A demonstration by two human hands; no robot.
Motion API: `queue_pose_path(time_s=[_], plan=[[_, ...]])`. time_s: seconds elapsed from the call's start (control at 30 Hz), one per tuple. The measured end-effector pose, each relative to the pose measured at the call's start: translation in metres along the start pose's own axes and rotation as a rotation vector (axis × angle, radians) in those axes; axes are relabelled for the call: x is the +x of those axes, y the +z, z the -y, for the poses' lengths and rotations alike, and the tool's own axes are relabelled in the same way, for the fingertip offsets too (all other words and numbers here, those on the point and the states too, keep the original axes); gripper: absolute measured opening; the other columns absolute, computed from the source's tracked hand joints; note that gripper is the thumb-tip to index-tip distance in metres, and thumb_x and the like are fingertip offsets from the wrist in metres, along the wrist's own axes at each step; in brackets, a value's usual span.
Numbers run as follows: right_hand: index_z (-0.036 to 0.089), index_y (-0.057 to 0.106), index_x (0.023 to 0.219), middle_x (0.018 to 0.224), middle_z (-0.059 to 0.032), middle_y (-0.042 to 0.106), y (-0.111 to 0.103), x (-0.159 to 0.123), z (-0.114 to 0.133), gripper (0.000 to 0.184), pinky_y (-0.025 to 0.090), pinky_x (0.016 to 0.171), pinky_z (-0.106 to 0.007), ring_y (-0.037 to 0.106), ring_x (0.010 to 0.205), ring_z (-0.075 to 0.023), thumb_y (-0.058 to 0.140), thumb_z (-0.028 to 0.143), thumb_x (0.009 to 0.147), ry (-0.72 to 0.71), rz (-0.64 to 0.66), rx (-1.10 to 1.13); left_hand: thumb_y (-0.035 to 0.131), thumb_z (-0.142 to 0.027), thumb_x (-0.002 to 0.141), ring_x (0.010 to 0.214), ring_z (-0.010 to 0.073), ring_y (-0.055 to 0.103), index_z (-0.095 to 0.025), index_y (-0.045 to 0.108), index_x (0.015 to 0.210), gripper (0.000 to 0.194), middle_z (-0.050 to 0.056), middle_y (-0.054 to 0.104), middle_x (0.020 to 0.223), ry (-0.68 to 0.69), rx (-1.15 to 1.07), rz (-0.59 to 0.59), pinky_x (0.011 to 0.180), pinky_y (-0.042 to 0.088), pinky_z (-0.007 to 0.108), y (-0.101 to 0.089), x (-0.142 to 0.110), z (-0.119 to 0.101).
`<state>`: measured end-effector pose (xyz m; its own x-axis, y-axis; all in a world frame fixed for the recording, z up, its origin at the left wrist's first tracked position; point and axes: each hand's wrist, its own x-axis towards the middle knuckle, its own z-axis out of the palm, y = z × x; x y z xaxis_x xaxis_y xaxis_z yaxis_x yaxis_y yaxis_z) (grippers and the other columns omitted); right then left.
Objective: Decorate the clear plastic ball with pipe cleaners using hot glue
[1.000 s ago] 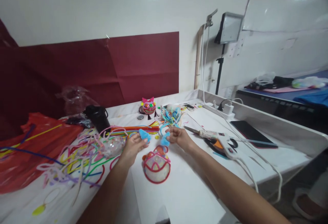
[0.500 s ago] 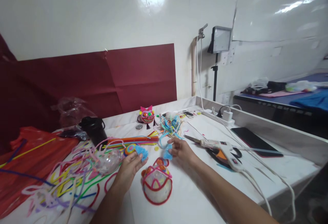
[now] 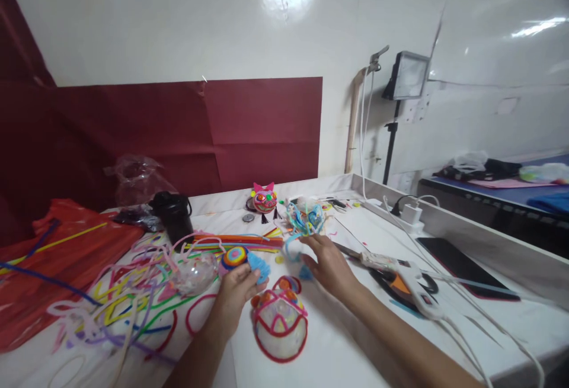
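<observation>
My left hand (image 3: 240, 290) is closed, thumb and fingers pinching a fluffy blue piece (image 3: 259, 266). A round disc coiled in rainbow colours (image 3: 234, 256) sits just behind that hand; I cannot tell whether it joins the blue piece. My right hand (image 3: 331, 266) hovers with fingers apart beside a curved light-blue pipe cleaner (image 3: 291, 249). Under its thumb a second blue piece (image 3: 306, 272) shows in part, apparently on the table. Between my forearms lies a clear mask-like shell (image 3: 281, 332) edged with red and pink pipe cleaners.
Loose pipe cleaners (image 3: 115, 311) and a clear plastic shell (image 3: 195, 272) spread at left, near a black container (image 3: 172, 216). A finished pink-eared mask (image 3: 265, 198) stands behind. Scissors (image 3: 355, 253), a white glue gun (image 3: 415, 287) with its cord, and a black phone-like slab (image 3: 466, 266) lie right.
My right hand has opened off its blue piece, fingers lifting toward the light-blue pipe cleaner. My left hand keeps its blue piece. The view has turned slightly left.
</observation>
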<state>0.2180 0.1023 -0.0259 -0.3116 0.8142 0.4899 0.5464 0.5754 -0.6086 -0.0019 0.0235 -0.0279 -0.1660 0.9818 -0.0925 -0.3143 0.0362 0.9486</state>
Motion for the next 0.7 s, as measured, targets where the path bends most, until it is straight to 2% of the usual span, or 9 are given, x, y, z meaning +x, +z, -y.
queue_pose_path(time_s=[0.07,0.13,0.17,0.27,0.37,0.43,0.53,0.7], plan=[[0.017,0.064,0.115,0.112,-0.0127,0.066,-0.007,0.030,0.020,0.031,0.045,0.090,-0.037,0.060,0.106,-0.0271,0.057,0.021,0.086,-0.114,0.051,-0.231,0.090,-0.043,0.047,0.081,0.0199,0.070,-0.013,0.074,0.079,0.046,0.005,0.075,0.082,0.014,-0.005,-0.005,0.077,0.056,0.028,-0.001,0.001,0.003],[0.016,0.061,0.120,0.115,-0.0127,0.065,-0.006,0.073,0.036,0.031,0.046,0.092,-0.033,0.061,0.108,-0.0247,0.054,0.020,0.090,-0.145,0.094,-0.438,0.089,-0.044,0.050,0.081,0.0194,0.070,-0.014,0.075,0.081,0.045,0.005,0.075,0.083,0.031,-0.011,-0.010,0.078,0.056,0.028,-0.001,0.002,0.005],[0.015,0.061,0.121,0.118,-0.0130,0.064,-0.001,0.097,0.041,0.032,0.045,0.094,-0.033,0.060,0.111,-0.0243,0.053,0.018,0.090,-0.150,0.105,-0.470,0.088,-0.045,0.050,0.081,0.0194,0.070,-0.015,0.074,0.081,0.045,0.004,0.075,0.082,0.035,-0.013,-0.014,0.078,0.056,0.028,-0.001,0.002,0.006],[0.015,0.062,0.118,0.123,-0.0133,0.062,0.027,0.168,0.040,0.029,0.045,0.096,-0.034,0.058,0.115,-0.0243,0.057,0.017,0.090,-0.152,0.163,-0.522,0.088,-0.046,0.048,0.077,0.0204,0.070,-0.015,0.073,0.074,0.044,0.004,0.074,0.078,0.032,0.000,-0.041,0.077,0.057,0.031,0.000,0.004,0.008],[0.017,0.059,0.121,0.126,-0.0102,0.059,0.065,0.217,0.025,0.032,0.049,0.093,-0.046,0.059,0.111,-0.0243,0.059,0.031,0.092,-0.149,0.217,-0.566,0.087,-0.046,0.049,0.075,0.0216,0.070,-0.016,0.072,0.070,0.040,0.003,0.073,0.075,0.033,0.025,-0.074,0.074,0.058,0.032,0.001,0.005,0.010],[0.017,0.056,0.125,0.128,-0.0101,0.057,0.086,0.235,0.012,0.036,0.051,0.091,-0.047,0.060,0.110,-0.0246,0.059,0.033,0.093,-0.149,0.227,-0.579,0.084,-0.045,0.054,0.074,0.0214,0.070,-0.017,0.072,0.072,0.036,0.003,0.073,0.075,0.041,0.034,-0.093,0.073,0.058,0.031,0.001,0.005,0.012],[0.018,0.054,0.128,0.132,-0.0104,0.055,0.106,0.245,-0.006,0.039,0.050,0.093,-0.049,0.058,0.113,-0.0258,0.059,0.034,0.093,-0.134,0.233,-0.583,0.082,-0.044,0.057,0.074,0.0212,0.070,-0.018,0.073,0.074,0.033,0.003,0.074,0.075,0.043,0.041,-0.112,0.071,0.058,0.030,0.000,0.006,0.014],[0.020,0.053,0.130,0.138,-0.0130,0.048,0.114,0.239,-0.027,0.042,0.044,0.097,-0.050,0.047,0.124,-0.0321,0.057,0.035,0.091,-0.072,0.190,-0.553,0.083,-0.044,0.054,0.073,0.0219,0.070,-0.017,0.074,0.080,0.038,0.003,0.074,0.076,0.019,0.015,-0.159,0.069,0.058,0.031,-0.001,0.009,0.013]])
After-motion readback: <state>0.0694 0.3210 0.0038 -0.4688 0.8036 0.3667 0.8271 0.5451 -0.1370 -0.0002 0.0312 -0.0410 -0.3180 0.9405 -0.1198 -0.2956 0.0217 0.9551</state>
